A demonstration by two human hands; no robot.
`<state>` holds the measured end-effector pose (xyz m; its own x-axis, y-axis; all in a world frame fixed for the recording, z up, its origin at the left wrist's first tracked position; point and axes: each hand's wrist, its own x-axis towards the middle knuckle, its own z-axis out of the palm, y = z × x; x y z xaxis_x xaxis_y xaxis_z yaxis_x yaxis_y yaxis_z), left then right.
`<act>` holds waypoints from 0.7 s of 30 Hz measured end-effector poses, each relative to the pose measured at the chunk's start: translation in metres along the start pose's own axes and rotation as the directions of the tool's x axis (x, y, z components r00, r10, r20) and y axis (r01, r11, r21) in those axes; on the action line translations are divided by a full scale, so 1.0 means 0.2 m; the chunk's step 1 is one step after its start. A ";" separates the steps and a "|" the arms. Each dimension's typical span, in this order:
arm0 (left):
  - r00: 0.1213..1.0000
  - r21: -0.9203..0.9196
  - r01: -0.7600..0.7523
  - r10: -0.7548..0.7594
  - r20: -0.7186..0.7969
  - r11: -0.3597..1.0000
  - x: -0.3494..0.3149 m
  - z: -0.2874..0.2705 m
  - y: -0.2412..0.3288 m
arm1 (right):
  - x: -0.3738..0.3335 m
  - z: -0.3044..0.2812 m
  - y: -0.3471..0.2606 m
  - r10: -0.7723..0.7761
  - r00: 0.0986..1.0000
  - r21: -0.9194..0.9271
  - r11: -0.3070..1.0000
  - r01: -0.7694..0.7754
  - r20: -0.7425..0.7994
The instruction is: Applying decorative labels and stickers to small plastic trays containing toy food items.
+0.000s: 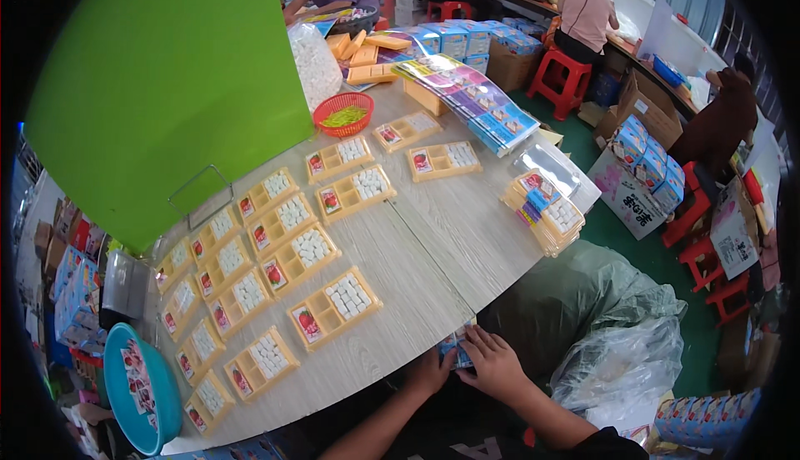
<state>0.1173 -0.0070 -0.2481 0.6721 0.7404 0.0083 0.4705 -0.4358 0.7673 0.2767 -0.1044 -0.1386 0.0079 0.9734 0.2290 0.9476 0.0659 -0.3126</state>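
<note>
Just beyond the table's near edge, a small blue printed box (pixel 456 355) sits between my hands. My left hand (pixel 431 373) is closed on its left side, while my right hand (pixel 495 362) grips it from the right and above, covering much of it. Closest on the tabletop is a pale yellow tray (pixel 335 307) with white pieces in one section, a strawberry-picture packet in another and a bare section between. Several similar trays (pixel 293 257) stand in rows to the left. At the right edge lies a stack of trays (pixel 546 214) with a blue-and-purple printed item on it.
A teal tub (pixel 164 404) of packets stands lower left. Past the trays are a red basket (pixel 343 131) of green items, a bag of white pieces (pixel 314 67) and printed sheets (pixel 475 106). A green panel (pixel 167 102) borders the table. Clear plastic bags (pixel 621 360) bulge beside my right arm.
</note>
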 end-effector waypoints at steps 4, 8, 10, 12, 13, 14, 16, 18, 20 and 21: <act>0.990 0.078 -0.019 0.030 -0.139 0.997 0.02 0.01 0.07 | 0.01 0.02 -0.03 0.009 1.000 -0.074 0.997 -0.009 0.001; 0.990 0.032 0.049 -0.044 -0.132 0.998 0.04 0.00 0.12 | 0.02 0.04 -0.03 -0.061 0.997 -0.096 0.994 0.055 -0.052; 0.988 0.014 0.017 -0.014 -0.156 1.000 0.05 -0.01 0.13 | 0.02 0.04 -0.01 -0.095 0.994 -0.124 0.988 0.089 -0.045; 0.988 0.007 0.005 -0.004 -0.157 1.000 0.04 -0.02 0.14 | 0.02 0.03 0.01 -0.132 0.990 -0.115 0.985 0.127 -0.041; 0.989 0.008 0.009 -0.008 -0.148 1.000 0.04 -0.03 0.14 | 0.01 0.02 0.02 -0.149 0.988 -0.110 0.983 0.144 -0.037; 0.990 0.009 0.010 -0.009 -0.142 1.000 0.04 -0.03 0.15 | 0.01 0.02 0.03 -0.158 0.987 -0.109 0.982 0.153 -0.031; 0.983 -0.025 -0.044 0.039 -0.177 0.999 0.05 -0.03 0.15 | 0.02 0.01 0.04 -0.176 0.984 -0.111 0.979 0.173 -0.020; 0.971 -0.009 -0.094 0.090 -0.222 0.995 0.05 -0.03 0.15 | 0.02 -0.01 0.06 -0.210 0.977 -0.118 0.971 0.206 -0.027; 0.957 0.038 -0.129 0.135 -0.255 0.991 0.06 -0.03 0.14 | 0.03 -0.01 0.06 -0.223 0.975 -0.115 0.969 0.219 -0.024; 0.969 0.025 -0.098 0.101 -0.225 0.995 0.05 -0.03 0.14 | 0.03 -0.01 0.07 -0.221 0.975 -0.106 0.970 0.218 -0.018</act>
<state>0.1341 -0.0093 -0.2227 0.5701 0.7887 0.2301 0.4163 -0.5188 0.7467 0.2903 -0.0981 -0.1390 -0.1961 0.9305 0.3095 0.9548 0.2531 -0.1558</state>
